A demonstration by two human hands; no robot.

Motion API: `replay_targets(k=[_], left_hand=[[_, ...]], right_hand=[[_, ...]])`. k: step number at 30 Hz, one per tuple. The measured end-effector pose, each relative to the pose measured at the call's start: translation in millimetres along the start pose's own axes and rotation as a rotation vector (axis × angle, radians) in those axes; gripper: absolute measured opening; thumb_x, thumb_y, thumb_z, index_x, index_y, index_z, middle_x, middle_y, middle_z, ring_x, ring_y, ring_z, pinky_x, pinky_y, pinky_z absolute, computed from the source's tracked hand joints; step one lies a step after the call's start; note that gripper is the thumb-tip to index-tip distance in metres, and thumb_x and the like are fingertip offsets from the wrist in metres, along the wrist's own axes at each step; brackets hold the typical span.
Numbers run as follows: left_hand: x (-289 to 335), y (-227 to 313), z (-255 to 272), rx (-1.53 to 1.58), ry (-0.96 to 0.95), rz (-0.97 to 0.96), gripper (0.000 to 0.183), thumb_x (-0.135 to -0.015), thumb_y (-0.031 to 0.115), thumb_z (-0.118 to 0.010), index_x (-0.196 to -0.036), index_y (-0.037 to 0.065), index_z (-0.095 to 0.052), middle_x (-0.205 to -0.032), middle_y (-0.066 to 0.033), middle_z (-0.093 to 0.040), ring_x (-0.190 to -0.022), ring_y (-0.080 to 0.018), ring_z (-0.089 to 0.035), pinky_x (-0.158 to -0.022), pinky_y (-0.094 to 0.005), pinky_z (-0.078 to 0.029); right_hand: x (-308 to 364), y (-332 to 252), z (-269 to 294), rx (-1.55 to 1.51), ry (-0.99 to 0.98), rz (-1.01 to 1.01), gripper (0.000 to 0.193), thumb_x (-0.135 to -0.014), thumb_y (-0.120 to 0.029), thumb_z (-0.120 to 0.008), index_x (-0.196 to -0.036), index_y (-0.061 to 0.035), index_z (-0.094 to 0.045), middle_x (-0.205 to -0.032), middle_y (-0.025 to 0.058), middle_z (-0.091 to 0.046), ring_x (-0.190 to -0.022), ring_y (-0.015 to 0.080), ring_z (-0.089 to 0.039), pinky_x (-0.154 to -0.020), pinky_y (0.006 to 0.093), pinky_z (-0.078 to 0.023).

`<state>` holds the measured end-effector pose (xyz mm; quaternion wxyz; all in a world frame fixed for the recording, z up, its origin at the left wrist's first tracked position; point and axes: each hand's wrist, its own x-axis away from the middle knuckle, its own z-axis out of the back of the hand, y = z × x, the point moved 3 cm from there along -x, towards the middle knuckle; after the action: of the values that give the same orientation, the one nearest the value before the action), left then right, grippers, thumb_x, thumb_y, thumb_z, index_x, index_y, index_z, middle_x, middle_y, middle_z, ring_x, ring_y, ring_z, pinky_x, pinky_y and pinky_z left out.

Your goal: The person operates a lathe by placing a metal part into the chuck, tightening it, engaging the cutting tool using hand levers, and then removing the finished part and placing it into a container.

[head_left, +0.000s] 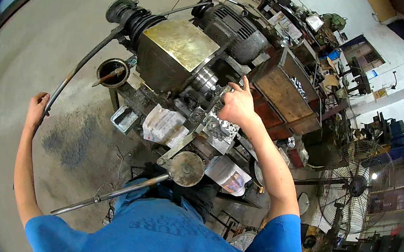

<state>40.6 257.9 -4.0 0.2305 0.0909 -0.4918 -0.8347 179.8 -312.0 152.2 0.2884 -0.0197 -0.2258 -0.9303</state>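
Note:
My left hand (37, 108) is closed around a long dark curved lever (78, 66) that reaches from the back of a small lathe-like machine. My right hand (238, 105) is at the front of the bright metal spindle (205, 80). One or two of its fingers stick out, while the others curl toward the spindle; what they hold, if anything, is hidden. Just below that hand is a tool slide (219, 132) strewn with pale metal chips. Nearer my body, a round handwheel plate (187, 169) carries a long metal bar (111, 194) slanting to the lower left.
A motor (234, 32) sits behind the brass-topped headstock (181, 43). Left of it hangs a pot (113, 72) with a brush in it. To the right stand a wooden bin (285, 86) of small parts and a large caged fan (356, 186). Dark chips (75, 140) litter the floor.

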Motion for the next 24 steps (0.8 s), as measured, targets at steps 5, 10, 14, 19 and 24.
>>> replay_targets(k=[5,10,14,19,24], left_hand=[[10.0,17.2,2.0,-0.168,0.091,-0.014,0.034,-0.088,0.025,-0.05,-0.102,-0.005,-0.058,-0.07,-0.0087,-0.057,-0.058,-0.0139,-0.054,-0.051,-0.0289,-0.044],[1.1,9.7,6.2,-0.378,0.233,-0.307,0.029,-0.088,0.021,-0.05,-0.096,-0.005,-0.061,-0.073,-0.0171,-0.061,-0.057,-0.0205,-0.055,-0.057,-0.0333,-0.045],[12.4,29.1,2.9,-0.455,0.319,-0.388,0.026,-0.087,0.019,-0.051,-0.092,-0.004,-0.062,-0.069,-0.021,-0.058,-0.058,-0.0271,-0.057,-0.058,-0.0352,-0.044],[11.6,38.0,8.7,-0.588,0.399,-0.435,0.022,-0.087,0.02,-0.052,-0.092,0.001,-0.063,-0.063,-0.0209,-0.055,-0.058,-0.0342,-0.058,-0.053,-0.0374,-0.044],[-28.0,15.5,31.8,-0.823,0.494,-0.555,0.019,-0.087,0.021,-0.051,-0.088,0.005,-0.061,-0.061,-0.0188,-0.056,-0.058,-0.0355,-0.056,-0.051,-0.0427,-0.043]], right_hand=[[-2.6,5.2,-17.0,-0.181,0.222,0.006,0.036,-0.05,-0.025,-0.058,-0.079,-0.0069,-0.069,-0.088,0.0113,-0.066,-0.111,0.0259,-0.052,-0.106,0.057,-0.011],[2.6,5.7,-15.7,-0.249,0.341,0.043,0.036,-0.051,-0.027,-0.058,-0.082,-0.0113,-0.071,-0.09,0.0119,-0.066,-0.11,0.0252,-0.052,-0.106,0.0576,-0.011],[0.6,1.3,-18.7,-0.244,0.18,0.005,0.037,-0.052,-0.027,-0.058,-0.083,-0.0118,-0.071,-0.095,0.0124,-0.065,-0.11,0.0248,-0.052,-0.107,0.0574,-0.01],[6.6,2.1,-12.2,-0.354,0.204,-0.035,0.038,-0.052,-0.026,-0.059,-0.085,-0.0111,-0.071,-0.101,0.0121,-0.063,-0.111,0.0246,-0.051,-0.107,0.0569,-0.01],[12.9,17.3,-4.9,-0.439,0.369,-0.048,0.039,-0.051,-0.021,-0.062,-0.087,-0.0077,-0.069,-0.095,0.0102,-0.058,-0.103,0.0252,-0.049,-0.104,0.0518,-0.021]])
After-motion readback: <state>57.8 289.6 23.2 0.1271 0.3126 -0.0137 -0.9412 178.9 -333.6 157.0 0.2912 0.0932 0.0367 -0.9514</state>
